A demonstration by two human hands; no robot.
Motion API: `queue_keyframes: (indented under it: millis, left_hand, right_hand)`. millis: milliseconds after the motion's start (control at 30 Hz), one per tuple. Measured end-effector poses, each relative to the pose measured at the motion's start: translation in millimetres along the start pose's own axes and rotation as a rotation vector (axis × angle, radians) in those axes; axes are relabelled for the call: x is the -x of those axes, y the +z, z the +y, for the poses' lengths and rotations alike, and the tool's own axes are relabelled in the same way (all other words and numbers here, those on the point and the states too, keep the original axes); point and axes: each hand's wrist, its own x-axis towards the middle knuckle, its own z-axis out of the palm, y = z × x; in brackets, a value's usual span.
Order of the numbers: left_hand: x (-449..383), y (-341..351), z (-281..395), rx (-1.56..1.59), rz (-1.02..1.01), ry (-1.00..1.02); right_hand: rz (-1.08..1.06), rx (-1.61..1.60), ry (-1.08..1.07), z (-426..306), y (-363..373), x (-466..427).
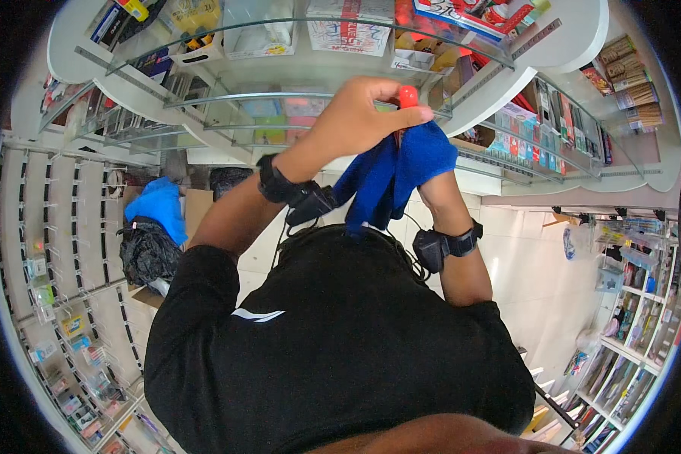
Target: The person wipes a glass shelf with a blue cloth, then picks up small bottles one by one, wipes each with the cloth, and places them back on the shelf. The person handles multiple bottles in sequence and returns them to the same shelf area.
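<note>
My left hand (358, 116) pinches a red, round-topped object (408, 96) between thumb and fingers, in front of the glass shelves. The object's lower part is hidden, so its kind is unclear. A blue cloth (428, 150) lies draped over my right hand, bunched just below the red top, and its folds hang towards my waist. The fingers of my right hand are covered by the cloth; only the wrist (438, 190) shows. Each wrist wears a black strap with a small black box, the left one (301, 198) and the right one (440, 247).
Glass shelves (312, 96) in a white display unit face me, holding boxes and stationery-like goods. To the left are a slatted wall (62, 227) with hooks and a carton (198, 213) with black and blue bags. Stocked shelves (630, 340) stand at the right.
</note>
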Motion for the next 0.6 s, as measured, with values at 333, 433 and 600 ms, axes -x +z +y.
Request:
queue_keyframes:
  millis: [333,433,600]
  left_hand:
    - [-8,10,-12,0.638,-0.194,0.105]
    - [-8,5,-9,0.569,0.025,0.121]
    - [-4,-21,11,0.664,0.477,0.178]
  right_hand:
    - [-0.380,-0.942,0.074,-3,-12,9]
    - [-0.265,-0.396,0.069,-1,-16,8]
    - [-0.268,-0.311,-0.138,-9,-12,9]
